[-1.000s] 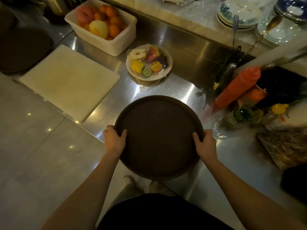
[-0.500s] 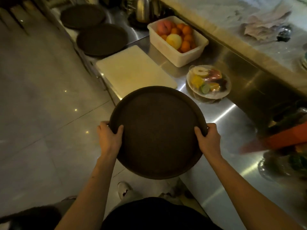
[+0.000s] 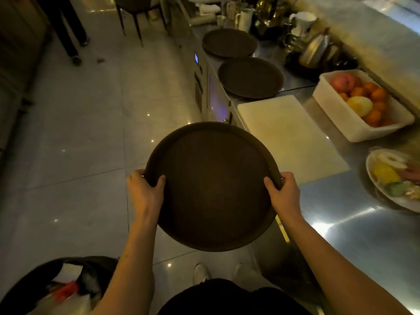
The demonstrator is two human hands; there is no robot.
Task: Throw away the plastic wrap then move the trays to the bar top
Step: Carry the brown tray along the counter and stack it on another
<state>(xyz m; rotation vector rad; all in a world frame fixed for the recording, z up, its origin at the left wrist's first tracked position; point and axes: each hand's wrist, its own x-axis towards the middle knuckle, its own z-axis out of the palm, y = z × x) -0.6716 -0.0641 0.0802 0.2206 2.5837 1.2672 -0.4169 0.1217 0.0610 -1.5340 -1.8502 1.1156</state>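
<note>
gripping a round dark brown tray, raised rim, both hands

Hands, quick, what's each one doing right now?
Left hand: closed on the tray, left rim.
Right hand: closed on the tray, right rim.

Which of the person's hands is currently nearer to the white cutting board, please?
Right. The right hand grips the tray rim beside the cutting board; the left hand holds the opposite rim, over the floor.
</note>
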